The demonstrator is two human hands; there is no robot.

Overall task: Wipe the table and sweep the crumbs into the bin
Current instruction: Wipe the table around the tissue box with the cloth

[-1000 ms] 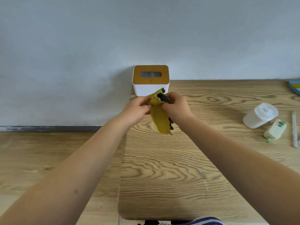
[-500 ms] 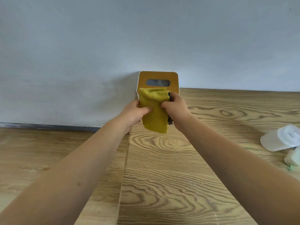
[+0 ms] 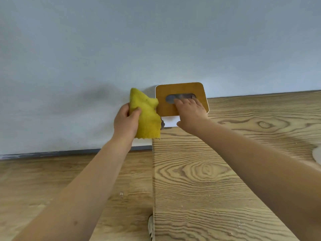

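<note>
Yellow terry cleaning cloth (image 3: 146, 117) hangs from the left hand (image 3: 125, 121), which is raised off the left edge of the table at about 11 o'clock from the centre of the view. Thumb and fingers pinch the cloth's left side; its upper corner stands up above the hand, and the lower edge hangs free just left of the table corner. A dark patch shows at the cloth's right edge.

Light wood-grain table (image 3: 217, 171) fills the right half of the view, its left edge running from 6 o'clock up toward the centre. Small pale crumbs (image 3: 240, 223) are scattered over the near part of the surface, around 5 o'clock.

At the far left corner of the table, at 12 o'clock, stands the white rectangular bin with a brown wooden lid (image 3: 180, 100). It sits against the pale grey wall (image 3: 156, 40). The lid has an oblong slot. The right hand (image 3: 190, 113) lies on the lid with fingers spread and fairly straight, the fingertips (image 3: 178, 101) at the slot's edge; it grasps nothing.

At 3 o'clock, a pale rounded object (image 3: 317, 154) is cut off by the frame edge; its identity cannot be determined. Wood-plank floor (image 3: 52, 180) lies to the left of the table, from 7 to 9 o'clock.
</note>
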